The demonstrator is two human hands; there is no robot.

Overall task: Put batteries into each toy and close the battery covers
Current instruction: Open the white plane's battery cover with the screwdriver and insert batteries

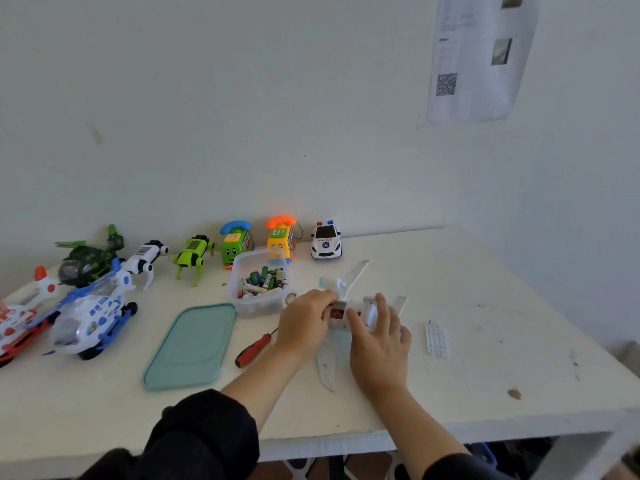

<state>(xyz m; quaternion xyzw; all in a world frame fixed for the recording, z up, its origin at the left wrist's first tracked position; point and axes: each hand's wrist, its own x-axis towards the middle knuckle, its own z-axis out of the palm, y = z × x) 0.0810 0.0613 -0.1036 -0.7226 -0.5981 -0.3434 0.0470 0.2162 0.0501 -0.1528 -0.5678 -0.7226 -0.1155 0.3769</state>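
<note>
Head view: my left hand (304,320) and right hand (377,337) both gripping upturned toy plane (346,306) on counter (485,341); battery tub (259,282) just left of plane; screwdriver (254,348) nearer me.

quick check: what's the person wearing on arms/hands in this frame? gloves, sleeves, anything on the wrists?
Two bare hands, left and right: no gloves, and no watch, rings or bands that I can see. Dark, near-black long sleeves are pushed up to around the elbows, leaving the forearms uncovered. The fabric looks loose and bunched, with no visible markings.
</note>
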